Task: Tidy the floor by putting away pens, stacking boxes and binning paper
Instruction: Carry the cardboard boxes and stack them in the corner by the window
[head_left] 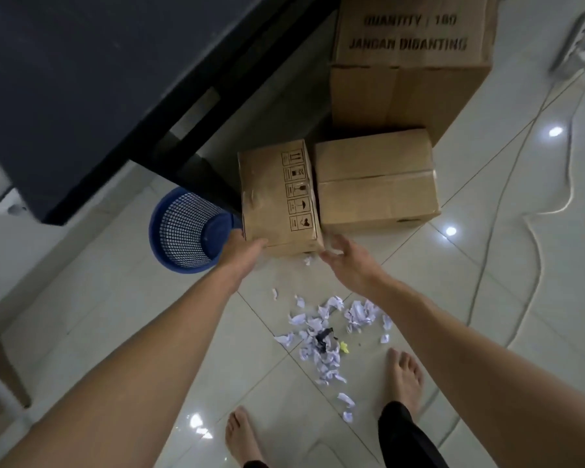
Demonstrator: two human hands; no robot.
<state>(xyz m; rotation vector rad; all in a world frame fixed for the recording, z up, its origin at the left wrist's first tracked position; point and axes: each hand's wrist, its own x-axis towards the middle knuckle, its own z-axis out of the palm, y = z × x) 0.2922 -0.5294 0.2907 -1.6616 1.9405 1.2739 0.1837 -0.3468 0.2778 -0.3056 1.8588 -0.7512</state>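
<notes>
A small cardboard box [277,197] with printed handling symbols stands on the floor tiles. My left hand [242,248] touches its near left corner, fingers straight against the cardboard. My right hand [347,261] hovers just off the near right corner with fingers spread, holding nothing. A medium box [375,184] sits right beside the small one, and behind it stands a large printed box [409,62]. A blue mesh bin [186,228] lies on its side left of the small box. Torn paper scraps [328,329] litter the floor in front of my feet.
A dark desk [81,79] overhangs the upper left, its leg behind the bin. A small black object [323,337] and a yellow bit lie among the scraps. A power strip [578,38] and loose cables [487,231] run along the right. A chair leg shows at lower left.
</notes>
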